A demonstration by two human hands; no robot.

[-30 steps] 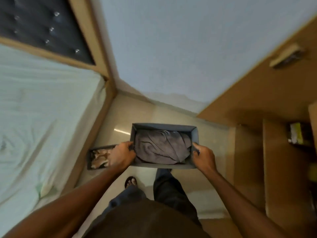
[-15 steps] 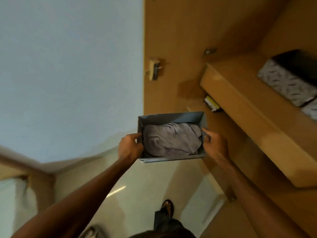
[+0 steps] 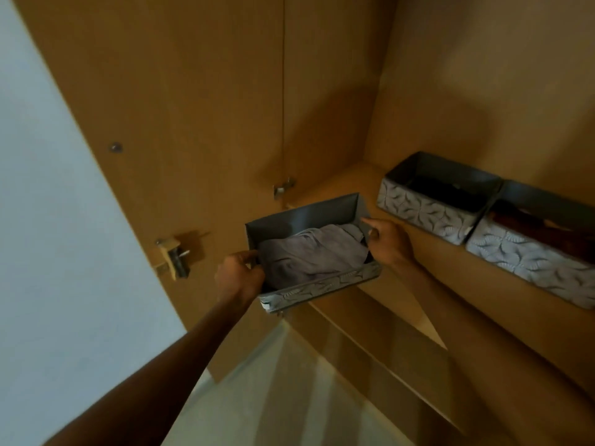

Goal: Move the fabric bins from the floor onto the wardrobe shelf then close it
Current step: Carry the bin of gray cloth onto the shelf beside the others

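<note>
Nearest, two bare forearms reach up from the bottom edge over a pale floor (image 3: 257,397) towards an open wooden wardrobe. The left hand (image 3: 240,278) grips the left end wall of the held fabric bin (image 3: 322,289), fingers curled over its rim. The right hand (image 3: 389,243) clasps the right end wall, its thumb lying along the top edge. This bin is a shallow rectangular box with a plain dark grey lining and a grey outer face printed with a pale leaf-like pattern. A small white tag sits at its near left corner, too blurred to read. A crumpled grey cloth (image 3: 309,252) fills most of the inside. The bin is tilted, with its far right corner at the left end of the wardrobe shelf (image 3: 347,191) and its near side hanging out past the shelf's front edge; whether it rests on the board cannot be told. Below it a lower shelf (image 3: 386,317) runs off to the right. Farther right on the upper shelf stand two bins of the same print, side by side and touching: the middle fabric bin (image 3: 425,210) with dark contents, and the right fabric bin (image 3: 528,262) holding something reddish-brown. To the left the wardrobe door (image 3: 161,123) stands open, with a metal hinge (image 3: 174,255) on its inner face and a second hinge (image 3: 283,187) farther in beside the shelf's left end. Beyond the door's left edge is a pale blue wall (image 3: 38,220).
</note>
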